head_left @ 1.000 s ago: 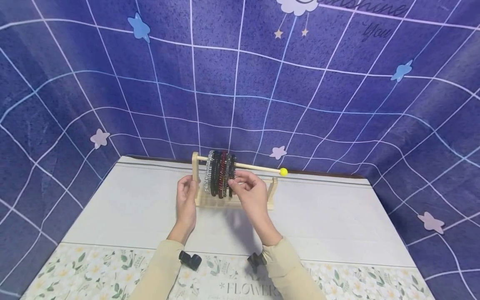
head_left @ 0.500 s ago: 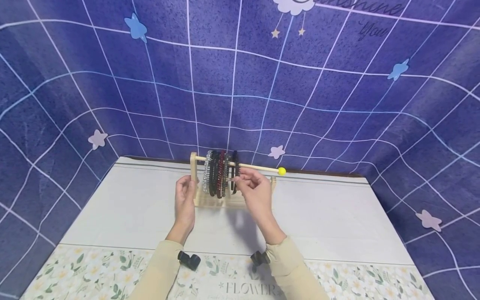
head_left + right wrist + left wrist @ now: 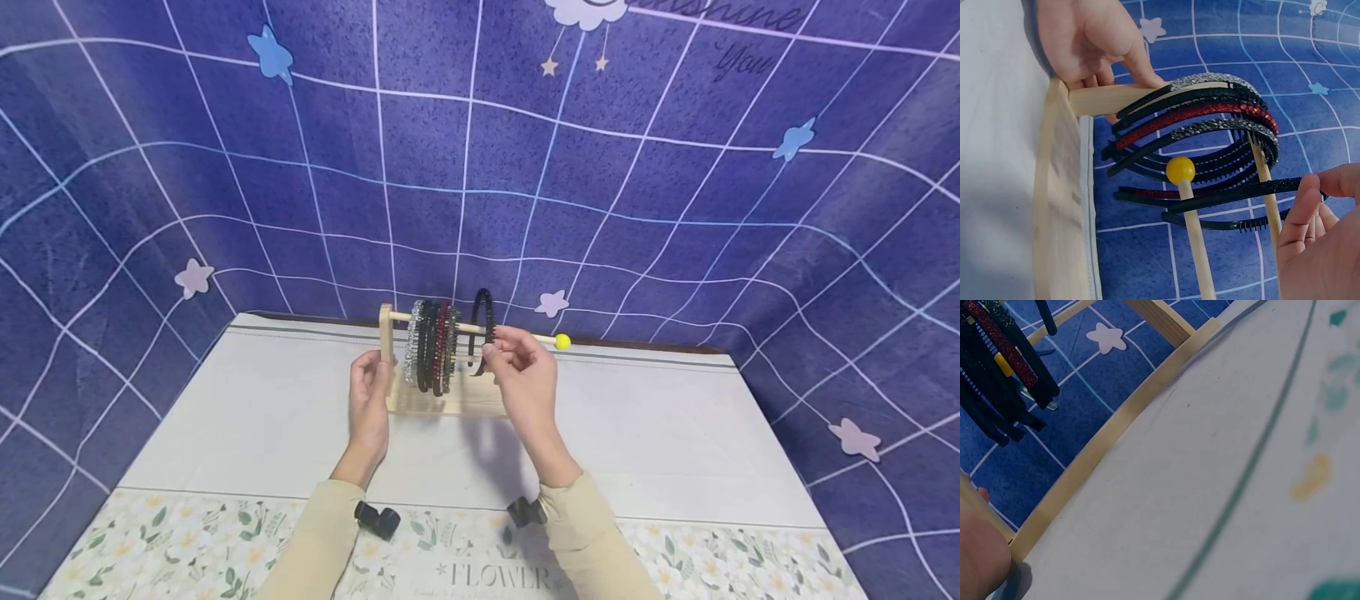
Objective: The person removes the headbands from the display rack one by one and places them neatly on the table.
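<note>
A wooden stand (image 3: 386, 342) at the back of the table carries a row of headbands (image 3: 440, 350) on its rods: silver-glitter, black, red and dark-glitter ones. My left hand (image 3: 369, 408) grips the stand's left upright, thumb along the front. To the right of the row, my right hand (image 3: 531, 392) pinches a black toothed headband (image 3: 1241, 190) between thumb and fingers. This headband stands apart from the others and still loops around the wooden rod (image 3: 1196, 250). In the left wrist view, only part of the left hand (image 3: 982, 550) shows beside the stand's base (image 3: 1085, 459).
A yellow ball (image 3: 562, 342) caps the rod's free right end. Behind the table hangs a blue curtain (image 3: 322, 167) with a grid and stars. A white cloth (image 3: 660, 442) covers the table, with a floral strip (image 3: 187, 542) along the front.
My right hand has drawn the black headband rightward along the rod, away from the row, and lifted it slightly. My left hand stays on the upright.
</note>
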A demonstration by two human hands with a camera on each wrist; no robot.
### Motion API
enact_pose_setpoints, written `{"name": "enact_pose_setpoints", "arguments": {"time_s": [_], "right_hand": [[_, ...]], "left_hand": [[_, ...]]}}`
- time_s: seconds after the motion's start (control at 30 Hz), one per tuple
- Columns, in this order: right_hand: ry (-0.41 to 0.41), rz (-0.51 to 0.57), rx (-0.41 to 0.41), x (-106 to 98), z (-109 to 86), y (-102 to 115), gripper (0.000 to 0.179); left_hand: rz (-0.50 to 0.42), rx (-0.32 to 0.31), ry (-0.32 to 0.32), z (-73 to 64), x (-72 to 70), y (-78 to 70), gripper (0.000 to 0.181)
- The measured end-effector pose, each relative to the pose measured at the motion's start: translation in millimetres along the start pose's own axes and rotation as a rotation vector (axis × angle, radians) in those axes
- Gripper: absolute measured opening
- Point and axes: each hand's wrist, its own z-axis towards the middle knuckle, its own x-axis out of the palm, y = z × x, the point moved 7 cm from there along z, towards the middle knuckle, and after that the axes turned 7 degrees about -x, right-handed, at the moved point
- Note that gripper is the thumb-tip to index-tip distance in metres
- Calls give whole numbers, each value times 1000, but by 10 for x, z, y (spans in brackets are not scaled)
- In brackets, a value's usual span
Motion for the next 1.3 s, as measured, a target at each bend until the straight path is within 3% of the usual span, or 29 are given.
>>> {"name": "enact_pose_setpoints", "arguments": {"time_s": [0.83, 1.3], "right_hand": [[-47, 45, -104, -190, 92, 209, 26], [-88, 23, -155, -406, 112, 324, 26]], "left_hand": [[31, -11, 15, 2, 12, -2, 27], [30, -21, 19, 18, -2, 33, 26]]}}
